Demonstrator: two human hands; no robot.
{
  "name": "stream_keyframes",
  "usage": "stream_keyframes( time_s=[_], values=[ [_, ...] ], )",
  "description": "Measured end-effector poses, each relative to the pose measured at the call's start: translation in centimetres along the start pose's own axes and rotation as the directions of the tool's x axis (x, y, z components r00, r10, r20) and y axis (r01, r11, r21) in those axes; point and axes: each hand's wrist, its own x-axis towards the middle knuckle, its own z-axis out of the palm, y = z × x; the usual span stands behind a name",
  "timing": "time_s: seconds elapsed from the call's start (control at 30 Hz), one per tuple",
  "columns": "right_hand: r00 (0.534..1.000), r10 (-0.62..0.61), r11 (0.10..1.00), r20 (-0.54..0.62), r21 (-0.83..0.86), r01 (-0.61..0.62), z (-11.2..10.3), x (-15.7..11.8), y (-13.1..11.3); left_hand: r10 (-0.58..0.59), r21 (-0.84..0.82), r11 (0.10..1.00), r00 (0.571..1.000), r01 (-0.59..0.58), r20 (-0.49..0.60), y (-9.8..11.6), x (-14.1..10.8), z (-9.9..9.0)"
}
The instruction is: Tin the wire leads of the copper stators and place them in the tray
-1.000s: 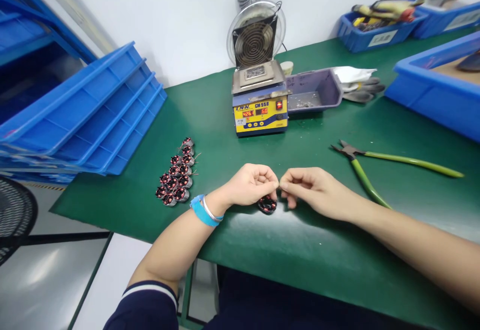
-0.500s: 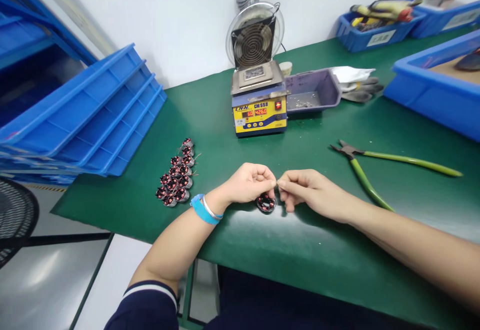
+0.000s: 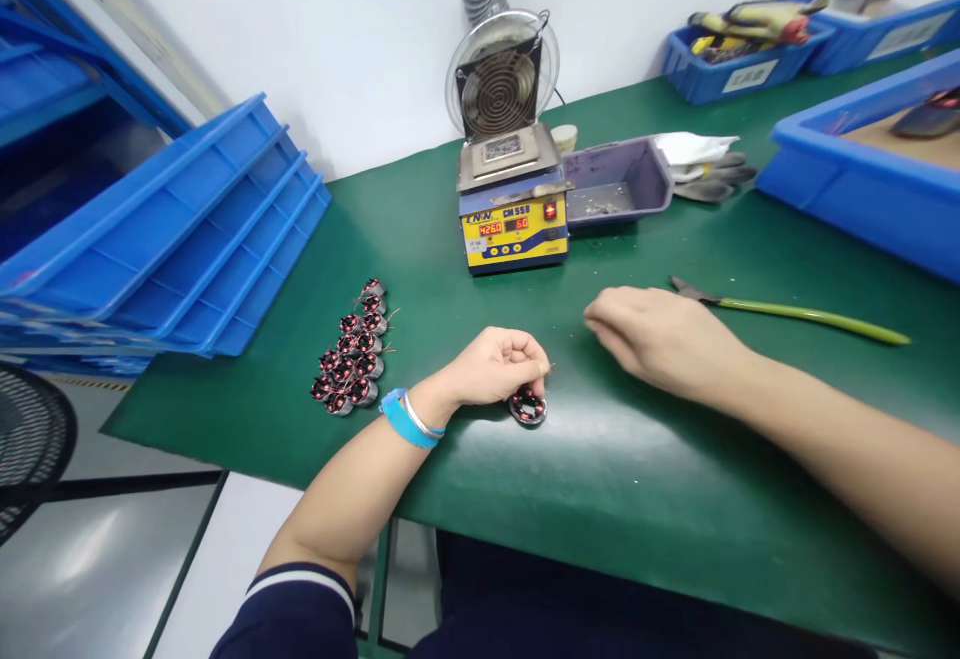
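My left hand (image 3: 504, 365) is closed in a pinch at the upper edge of a round coil part (image 3: 528, 407) with copper windings, which rests on the green table. A thin wire end pokes out by its fingertips. My right hand (image 3: 652, 334) is up and to the right, apart from the part, its fingers together and slightly blurred; what they hold, if anything, is hidden. Behind that hand lie pliers with green handles (image 3: 814, 315), partly covered by it. A group of similar coil parts (image 3: 345, 369) stands on the table to the left.
A yellow and blue heater unit (image 3: 516, 234) with a fan stands at the back, beside a purple tray (image 3: 660, 179) and gloves (image 3: 716, 179). Stacked blue crates (image 3: 225, 239) are at left. A large blue bin (image 3: 862, 184) stands at right.
My right hand has moved away from my left fingertips, up and right, and now covers part of the pliers. My left hand stays at the coil part.
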Motion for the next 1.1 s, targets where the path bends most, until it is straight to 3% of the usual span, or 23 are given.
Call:
stream_keyframes(
  time_s=[0.07,0.1,0.17,0.27,0.3,0.4,0.43,0.47,0.5,0.57,0.63,0.7,0.77,0.87,1.03,1.1],
  values=[
    [0.978,0.187,0.950,0.091,0.238,-0.203,-0.2,0.0,-0.2,0.035,-0.043,0.998,0.994,-0.039,-0.099,-0.3,0.3,0.3],
    [0.963,0.221,0.907,0.153,0.331,-0.261,-0.2,0.0,-0.7,0.057,-0.066,0.996,0.986,-0.068,-0.155,-0.5,0.4,0.4],
    [0.954,0.222,0.867,0.204,0.406,-0.289,0.4,0.0,-2.1,0.097,-0.101,0.987,0.964,-0.125,-0.247,-0.8,0.7,0.8],
    [0.970,0.192,0.895,0.148,0.380,-0.235,1.7,0.1,-4.0,0.177,-0.131,0.962,0.910,-0.241,-0.376,-0.9,1.1,1.0],
    [0.974,0.179,0.899,0.136,0.379,-0.218,2.0,0.1,-4.3,0.212,-0.138,0.944,0.869,-0.301,-0.446,-0.8,1.1,0.9],
    [0.978,0.171,0.903,0.123,0.377,-0.205,2.5,0.1,-4.2,0.267,-0.131,0.874,0.687,-0.469,-0.676,-0.5,1.3,-0.4],
    [0.977,0.175,0.904,0.120,0.375,-0.208,2.5,0.0,-4.1,0.256,-0.130,0.869,0.659,-0.477,-0.708,-0.4,1.3,-1.0],
    [0.977,0.177,0.903,0.122,0.374,-0.210,2.4,0.0,-3.9,0.233,-0.136,0.885,0.676,-0.446,-0.699,-0.3,1.3,-1.7],
    [0.976,0.174,0.902,0.128,0.378,-0.210,2.4,0.0,-3.8,0.205,-0.142,0.915,0.736,-0.378,-0.645,-0.2,1.2,-2.3],
    [0.977,0.164,0.900,0.137,0.385,-0.205,2.3,-0.1,-3.8,0.135,-0.110,0.974,0.896,-0.198,-0.422,-0.3,1.0,-3.2],
    [0.978,0.155,0.902,0.137,0.384,-0.197,2.2,-0.2,-3.8,0.089,-0.031,0.995,0.979,-0.096,-0.184,-0.4,0.8,-3.5],
    [0.980,0.146,0.905,0.137,0.381,-0.188,2.2,-0.2,-3.9,0.101,0.016,0.995,0.992,-0.101,-0.070,-0.6,0.6,-3.2],
    [0.980,0.128,0.905,0.155,0.385,-0.179,2.1,-0.2,-4.0,0.134,0.016,0.991,0.989,-0.133,-0.061,-0.8,0.7,-2.6],
    [0.975,0.108,0.904,0.194,0.388,-0.178,2.1,-0.2,-4.1,0.197,-0.029,0.979,0.969,-0.204,-0.147,-1.0,1.1,-1.8],
    [0.972,0.113,0.907,0.204,0.378,-0.185,2.2,-0.3,-4.1,0.248,-0.044,0.955,0.873,-0.292,-0.419,-0.8,1.6,-2.4],
    [0.974,0.116,0.908,0.194,0.376,-0.183,2.3,-0.4,-4.0,0.195,-0.012,0.977,0.918,-0.212,-0.346,-0.6,1.2,-3.1]
  ],
)
